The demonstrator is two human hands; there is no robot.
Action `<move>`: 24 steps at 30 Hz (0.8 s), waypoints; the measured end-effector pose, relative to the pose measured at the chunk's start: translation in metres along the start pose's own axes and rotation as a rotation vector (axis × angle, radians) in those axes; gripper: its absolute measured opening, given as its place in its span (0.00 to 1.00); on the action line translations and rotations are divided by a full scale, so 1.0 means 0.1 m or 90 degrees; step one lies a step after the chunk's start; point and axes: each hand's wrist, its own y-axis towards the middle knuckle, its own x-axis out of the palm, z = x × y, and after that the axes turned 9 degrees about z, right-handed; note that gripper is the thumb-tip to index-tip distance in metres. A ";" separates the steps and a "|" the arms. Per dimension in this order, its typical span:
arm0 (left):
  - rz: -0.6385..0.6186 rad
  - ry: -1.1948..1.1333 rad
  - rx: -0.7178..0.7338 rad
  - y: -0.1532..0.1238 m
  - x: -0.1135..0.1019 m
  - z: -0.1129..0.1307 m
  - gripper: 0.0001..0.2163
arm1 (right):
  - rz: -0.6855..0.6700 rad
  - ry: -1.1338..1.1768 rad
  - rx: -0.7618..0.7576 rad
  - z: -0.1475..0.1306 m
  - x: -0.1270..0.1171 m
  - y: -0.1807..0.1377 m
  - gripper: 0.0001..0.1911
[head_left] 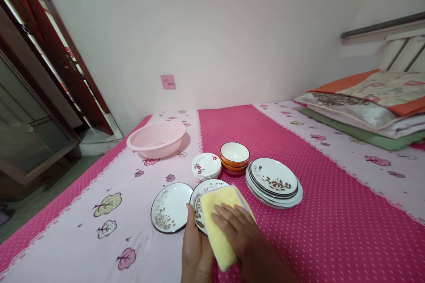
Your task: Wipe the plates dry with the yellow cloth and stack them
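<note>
A white plate with a brown flower pattern (198,199) lies near the bed's front edge. My left hand (195,247) grips its near rim, thumb on top. My right hand (237,230) lies flat, fingers stretched, pressing a yellow cloth (215,216) onto the plate. A second patterned plate (170,207) lies just left of it, apart from my hands.
A stack of larger patterned plates (274,181) sits to the right, orange bowls (234,157) and a stack of small saucers (206,166) behind. A pink basin (156,138) stands at the back left. Folded bedding (372,106) lies far right. The bed's left edge drops to the floor.
</note>
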 end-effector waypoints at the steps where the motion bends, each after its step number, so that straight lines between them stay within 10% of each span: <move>1: 0.044 0.009 0.037 0.02 -0.01 0.00 0.32 | 0.029 -0.013 0.016 0.02 0.05 -0.04 0.27; 8: 0.161 0.153 0.137 -0.16 0.33 -0.10 0.25 | 0.166 0.194 0.092 -0.02 -0.04 -0.02 0.18; 16: 0.186 0.309 0.283 -0.21 0.43 -0.06 0.30 | 0.235 0.842 0.748 0.04 -0.39 0.15 0.27; 24: 0.078 0.245 0.186 -0.31 0.33 -0.02 0.38 | 0.184 1.127 0.790 0.14 -0.31 0.10 0.43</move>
